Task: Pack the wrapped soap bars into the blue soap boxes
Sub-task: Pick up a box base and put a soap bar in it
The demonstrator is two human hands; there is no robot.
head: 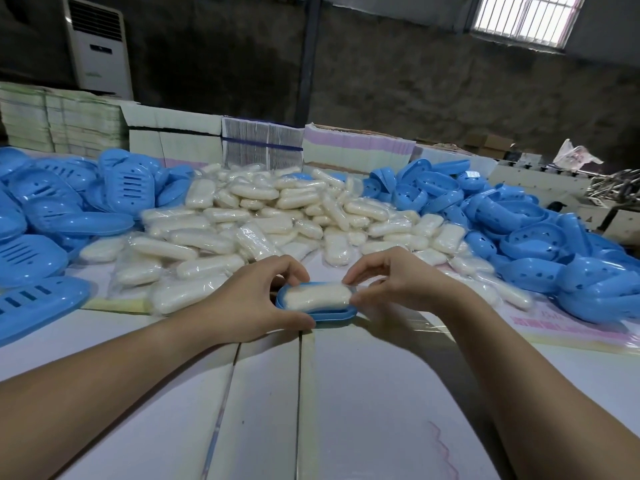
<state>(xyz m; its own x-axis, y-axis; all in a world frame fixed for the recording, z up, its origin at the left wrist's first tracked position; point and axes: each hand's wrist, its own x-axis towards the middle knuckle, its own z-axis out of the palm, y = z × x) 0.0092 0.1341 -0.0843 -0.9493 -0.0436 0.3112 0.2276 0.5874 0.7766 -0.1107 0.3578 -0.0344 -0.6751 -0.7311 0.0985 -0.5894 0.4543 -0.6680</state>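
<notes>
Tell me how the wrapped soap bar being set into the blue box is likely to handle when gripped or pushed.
The wrapped soap bar looks solid and rounded, so probably stiff rather than floppy. Its clear glossy film may make it slippery in the grip of the right hand. It already lies flat and long in the blue soap box held by the left hand, so it seems unlikely to roll or tip.

1. The worktop (263, 393) in front of me is pale and made of boards laid side by side, with seams running away from me.
2. A heap of wrapped soap bars (263, 216) lies in the middle, reaching back toward the far edge.
3. Blue slotted lids (52, 202) are piled on my left.
4. Blue box bottoms (526, 216) with holes are piled on my right.
5. One blue soap box (332, 315) sits on the boards just before the heap, a wrapped bar (315, 295) in it.
6. Stacks of flat cartons (173, 133) line the back edge.
</notes>
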